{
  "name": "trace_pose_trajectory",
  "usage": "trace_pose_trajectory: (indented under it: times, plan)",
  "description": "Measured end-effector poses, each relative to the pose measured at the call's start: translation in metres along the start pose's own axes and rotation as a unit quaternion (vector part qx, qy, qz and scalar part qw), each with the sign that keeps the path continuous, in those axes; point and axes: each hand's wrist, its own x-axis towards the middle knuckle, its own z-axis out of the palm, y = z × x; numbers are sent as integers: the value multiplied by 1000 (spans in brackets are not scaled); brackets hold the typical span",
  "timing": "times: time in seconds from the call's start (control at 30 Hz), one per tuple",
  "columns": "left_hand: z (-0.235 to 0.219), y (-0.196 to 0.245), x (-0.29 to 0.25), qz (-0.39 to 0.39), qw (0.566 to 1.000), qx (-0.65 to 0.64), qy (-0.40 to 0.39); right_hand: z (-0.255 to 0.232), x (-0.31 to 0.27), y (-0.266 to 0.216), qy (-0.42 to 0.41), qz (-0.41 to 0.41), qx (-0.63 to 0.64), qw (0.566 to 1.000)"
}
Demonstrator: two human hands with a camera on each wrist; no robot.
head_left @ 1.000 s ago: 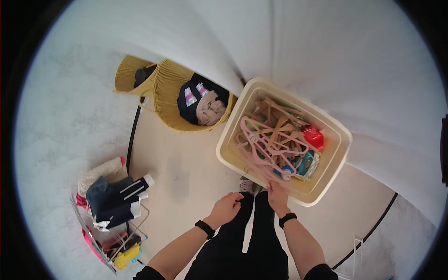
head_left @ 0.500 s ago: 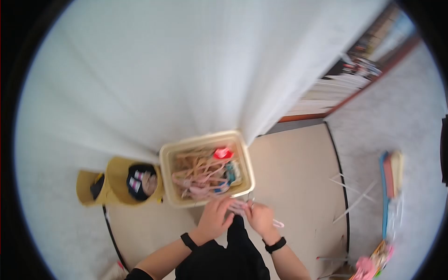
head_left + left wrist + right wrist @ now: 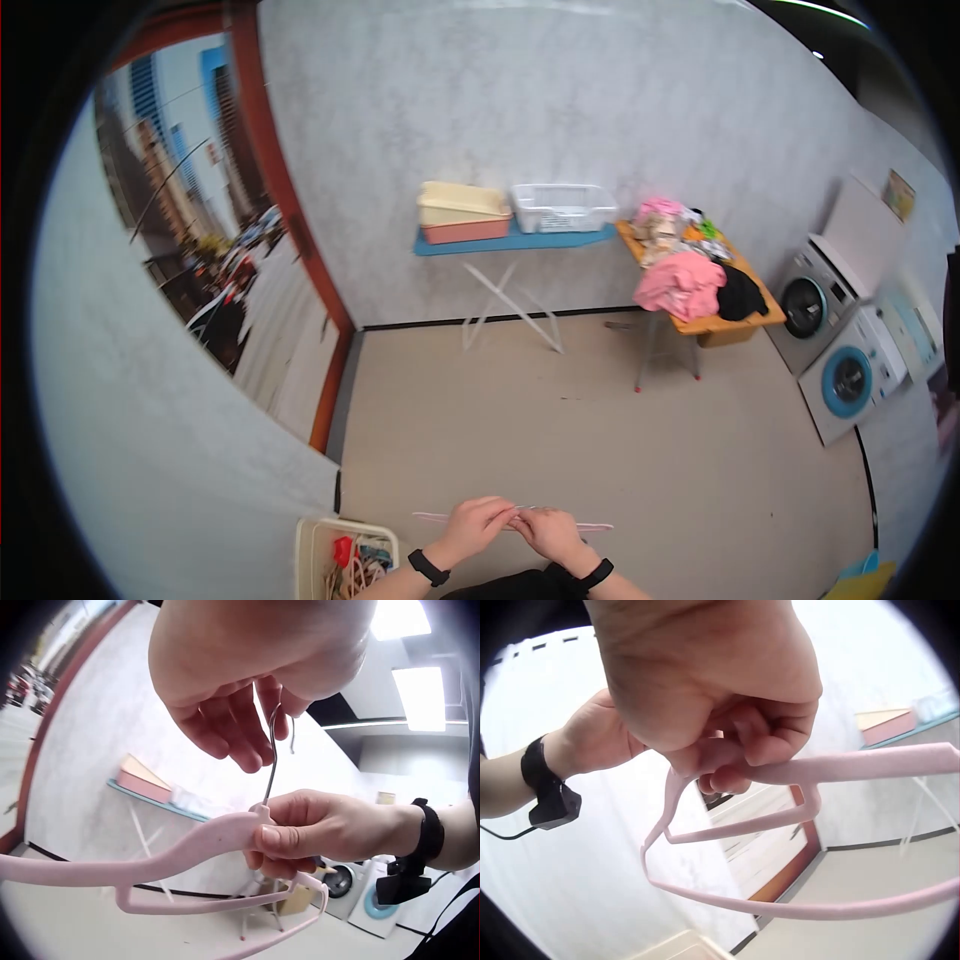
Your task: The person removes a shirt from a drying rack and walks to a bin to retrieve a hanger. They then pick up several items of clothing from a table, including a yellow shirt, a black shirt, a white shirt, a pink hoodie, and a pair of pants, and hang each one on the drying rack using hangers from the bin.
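Note:
A pink hanger [image 3: 597, 526] with a metal hook [image 3: 271, 769] is held level in front of the body. My right hand [image 3: 552, 533] grips it at the neck, thumb on the near face, as the left wrist view shows. The hook's curve lies at the fingertips of my left hand [image 3: 259, 667], which pinch it from above; part of the curve is hidden behind a fingertip. In the head view both hands meet over the hanger's middle, and its two arms stick out on either side.
A cream tub [image 3: 302, 560] of hangers stands at lower left. Across the room are a blue ironing board [image 3: 560, 241] bearing stacked tubs and a white basket [image 3: 563, 210], a wooden table [image 3: 745, 322] heaped with clothes, and washing machines [image 3: 850, 380]. A doorway frame [image 3: 290, 220] is at left.
The head view has swung right from the hanger tub and wicker baskets toward the room. The pink hanger has moved away from the tub, and my left hand has come to its hook.

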Motion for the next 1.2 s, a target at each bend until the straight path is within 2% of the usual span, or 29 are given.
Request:
trace_pose_trajectory:
  times: [0.03,0.1,0.13,0.2,0.23,0.3,0.37,0.4,0.43,0.47,0.5,0.53,0.57,0.63,0.67,0.73,0.77,0.8,0.83,0.87,0.93,0.97,1.07,1.1,1.17,1.2]
  plan:
    - [25,9,28,14,1000,-6,-23,-18,-9,25,42,30,10,999]
    - [74,33,88,42,992,7,-117,-64,-31,75,70,94,-8,993]
    - [100,42,113,53,990,3,-134,-87,-44,96,80,138,-19,987]
    - [155,46,161,138,974,18,-181,-130,-66,137,105,183,-40,977]
    - [176,43,181,146,970,12,-192,-150,-74,157,118,212,-58,968]
    - [213,42,215,164,935,113,-295,-184,-86,194,141,239,-56,959]
    - [245,46,239,134,935,105,-311,-207,-91,218,150,258,-51,953]
    - [258,47,250,102,936,104,-322,-213,-86,225,278,274,7,921]
    - [272,44,260,100,935,102,-325,-218,-82,232,401,285,65,868]
    - [288,40,273,101,952,79,-277,-218,-81,244,400,288,66,868]
    - [300,43,288,103,967,57,-228,-216,-79,258,412,318,111,847]
    - [310,46,301,105,965,57,-233,-213,-75,272,425,347,155,822]
    - [321,51,314,95,970,41,-219,-212,-69,285,428,352,153,818]
    - [347,58,338,85,974,18,-210,-214,-54,308,377,324,327,803]
    - [362,60,349,106,970,-30,-217,-218,-45,321,379,330,322,802]
    - [389,57,374,128,962,-84,-224,-234,-22,350,450,304,369,754]
    - [401,54,387,134,955,-94,-248,-237,-16,371,452,308,363,754]
    - [414,49,402,142,946,-103,-272,-242,-8,394,479,310,371,733]
    - [426,43,416,158,944,-103,-271,-249,0,418,507,310,378,710]
    - [437,37,431,159,942,-109,-276,-256,4,440,510,315,373,708]
    - [452,35,473,169,923,-107,-328,-283,20,476,505,371,410,662]
    - [458,35,495,145,912,-98,-372,-300,26,491,482,378,389,688]
    - [470,30,566,180,908,-100,-366,-341,46,545,523,405,318,679]
    - [473,28,587,175,905,-102,-373,-356,52,556,523,413,318,674]
    - [479,21,638,105,890,-65,-439,-390,67,574,602,375,337,619]
    - [483,19,657,107,886,-60,-447,-400,72,581,607,377,339,611]
